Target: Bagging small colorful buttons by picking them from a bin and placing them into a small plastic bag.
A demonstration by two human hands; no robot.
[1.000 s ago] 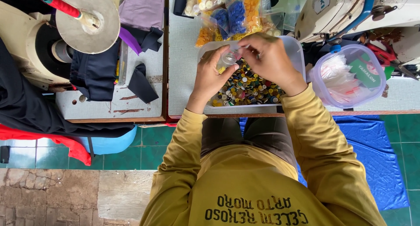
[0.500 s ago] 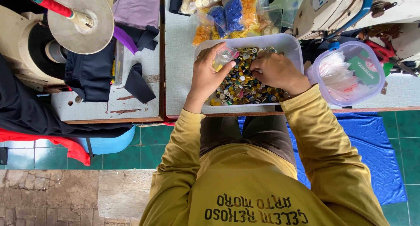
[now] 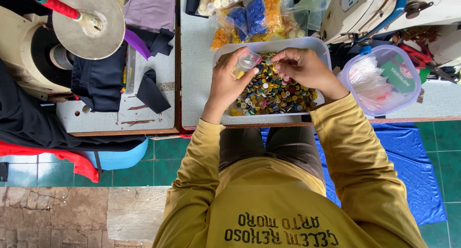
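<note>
Right hand (image 3: 300, 65) risen from the buttons (image 3: 273, 92) to the small clear bag (image 3: 246, 61), fingertips pinched, content indiscernible; left hand (image 3: 229, 82) closed round that bag; white tray (image 3: 269, 46) beneath.

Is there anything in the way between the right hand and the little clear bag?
Nothing visible. The right hand sits right beside the small clear bag held by the left hand, above the tray of buttons.

The hands (image 3: 269, 72) cover part of the button tray (image 3: 273, 45). The small clear bag (image 3: 246, 61) holds contents too small to identify. The sewing machine (image 3: 384, 10) and grey disc machine (image 3: 72, 27) are cut off at the top edge.
</note>
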